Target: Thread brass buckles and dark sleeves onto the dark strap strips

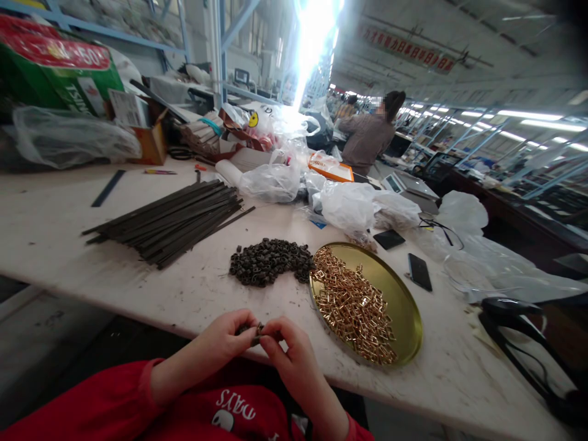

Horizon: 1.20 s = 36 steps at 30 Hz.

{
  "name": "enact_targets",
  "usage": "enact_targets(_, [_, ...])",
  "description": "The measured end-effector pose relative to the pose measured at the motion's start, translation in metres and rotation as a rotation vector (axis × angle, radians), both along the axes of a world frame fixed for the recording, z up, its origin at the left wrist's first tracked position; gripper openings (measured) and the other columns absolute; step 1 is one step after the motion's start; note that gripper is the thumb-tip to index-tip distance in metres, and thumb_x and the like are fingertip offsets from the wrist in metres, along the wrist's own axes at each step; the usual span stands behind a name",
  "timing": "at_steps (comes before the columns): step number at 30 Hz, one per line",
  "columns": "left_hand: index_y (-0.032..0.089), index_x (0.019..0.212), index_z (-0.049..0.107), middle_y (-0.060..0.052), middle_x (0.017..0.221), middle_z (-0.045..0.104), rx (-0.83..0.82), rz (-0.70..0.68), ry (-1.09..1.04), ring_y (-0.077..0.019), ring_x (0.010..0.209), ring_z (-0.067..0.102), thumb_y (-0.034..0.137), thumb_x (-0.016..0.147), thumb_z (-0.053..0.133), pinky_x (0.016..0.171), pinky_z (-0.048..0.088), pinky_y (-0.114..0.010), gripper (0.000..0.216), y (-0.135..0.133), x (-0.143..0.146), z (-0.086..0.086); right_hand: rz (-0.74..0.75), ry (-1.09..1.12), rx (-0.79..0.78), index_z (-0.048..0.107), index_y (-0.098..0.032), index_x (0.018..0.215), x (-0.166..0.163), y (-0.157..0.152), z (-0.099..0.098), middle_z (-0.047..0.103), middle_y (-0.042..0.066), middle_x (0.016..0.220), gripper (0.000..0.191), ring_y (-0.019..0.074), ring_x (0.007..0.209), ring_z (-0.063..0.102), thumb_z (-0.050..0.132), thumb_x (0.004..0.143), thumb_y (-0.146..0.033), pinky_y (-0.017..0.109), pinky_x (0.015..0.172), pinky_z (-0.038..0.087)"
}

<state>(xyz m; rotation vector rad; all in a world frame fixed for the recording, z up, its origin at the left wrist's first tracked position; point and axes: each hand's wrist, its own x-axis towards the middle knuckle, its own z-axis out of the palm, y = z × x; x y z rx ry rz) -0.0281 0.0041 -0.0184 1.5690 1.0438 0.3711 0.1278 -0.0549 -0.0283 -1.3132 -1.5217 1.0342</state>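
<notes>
My left hand [227, 335] and my right hand [290, 346] meet at the table's front edge, fingertips pinched together. Between them is a small dark loop [256, 338], partly covered by the fingers; its exact shape is hard to make out. Just beyond my hands lies a heap of small dark loops [271, 260]. To the right of my right hand stands a round gold tray [407, 306], which bears a pile of small gold square buckles [351, 306]. A bundle of long dark strips [179, 217] lies at the left.
Clear plastic bags [346, 202] line the back of the table [184, 300]. Two phones, one of them a dark phone [419, 272], lie right of the tray. A scale [408, 187] stands at the back right; a green bag [50, 76] fills the far left. Another person [367, 141] is beyond the table.
</notes>
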Motion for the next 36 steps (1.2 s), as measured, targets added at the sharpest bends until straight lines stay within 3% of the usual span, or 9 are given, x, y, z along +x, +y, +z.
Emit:
enact_targets(5, [0.016,0.072,0.053,0.005,0.063,0.045,0.003,-0.013,0.016,-0.0126,0.061,0.04,0.037,0.074,0.044,0.057,0.032,-0.023,0.023,-0.002,-0.002,-0.003,0.058,-0.149,-0.042,0.053,-0.019,0.082,0.005,0.0,0.006,0.057,-0.001,0.076,0.007,0.0129,0.07,0.05,0.047,0.084,-0.02,0.024,0.064,0.039])
enact_targets(10, [0.016,0.074,0.055,0.005,0.065,0.047,-0.034,-0.067,0.001,-0.0132,0.064,0.043,0.036,0.076,0.044,0.058,0.033,-0.022,0.023,-0.002,-0.002,-0.002,0.051,-0.012,-0.175,0.05,-0.019,0.081,0.009,0.001,0.004,0.057,-0.001,0.073,0.01,0.0132,0.068,0.055,0.043,0.087,-0.024,0.024,0.062,0.041])
enact_targets(13, [0.016,0.073,0.054,0.004,0.065,0.047,-0.011,-0.076,0.022,-0.0134,0.063,0.043,0.036,0.076,0.043,0.058,0.033,-0.023,0.022,-0.001,0.0,-0.002,0.038,-0.015,-0.154,0.051,-0.019,0.081,0.01,0.002,-0.001,0.058,0.0,0.075,0.006,0.0137,0.071,0.055,0.047,0.084,-0.02,0.025,0.065,0.042])
enact_targets(17, [0.018,0.072,0.05,0.003,0.064,0.049,0.029,-0.097,0.093,-0.0152,0.062,0.045,0.038,0.078,0.039,0.058,0.035,-0.025,0.024,-0.003,0.003,0.002,-0.034,-0.034,-0.157,0.054,-0.019,0.092,0.01,0.004,-0.008,0.062,0.001,0.082,0.011,0.0152,0.076,0.057,0.052,0.082,-0.02,0.027,0.068,0.043])
enact_targets(20, [0.018,0.077,0.05,0.0,0.069,0.053,0.058,-0.125,0.133,-0.0174,0.067,0.049,0.036,0.079,0.037,0.063,0.038,-0.027,0.022,-0.006,0.004,0.006,-0.104,-0.008,-0.185,0.056,-0.018,0.089,0.008,0.005,-0.011,0.064,0.002,0.08,0.011,0.016,0.075,0.059,0.057,0.079,-0.022,0.027,0.067,0.044])
enact_targets(23, [0.017,0.082,0.051,-0.002,0.077,0.057,0.089,-0.142,0.126,-0.0189,0.076,0.052,0.033,0.08,0.037,0.07,0.04,-0.028,0.021,-0.007,0.003,0.007,-0.144,0.006,-0.14,0.059,-0.018,0.082,0.003,0.004,-0.012,0.065,0.002,0.078,0.005,0.0162,0.073,0.059,0.057,0.079,-0.022,0.027,0.067,0.045])
enact_targets(30, [0.017,0.094,0.054,-0.003,0.093,0.062,0.033,-0.162,0.03,-0.0186,0.088,0.054,0.027,0.08,0.04,0.08,0.041,-0.027,0.022,-0.007,-0.007,0.006,-0.215,-0.11,0.086,0.061,-0.019,0.089,-0.011,-0.004,-0.018,0.062,0.003,0.08,0.011,0.0159,0.074,0.057,0.053,0.082,-0.018,0.028,0.067,0.045])
enact_targets(36, [0.016,0.086,0.052,-0.002,0.08,0.058,-0.015,-0.098,-0.015,-0.0179,0.076,0.052,0.037,0.081,0.04,0.069,0.042,-0.027,0.024,-0.01,-0.006,0.003,-0.187,-0.263,0.204,0.058,-0.02,0.1,-0.018,-0.014,-0.017,0.06,0.005,0.085,0.024,0.0181,0.078,0.056,0.051,0.08,-0.012,0.03,0.069,0.046])
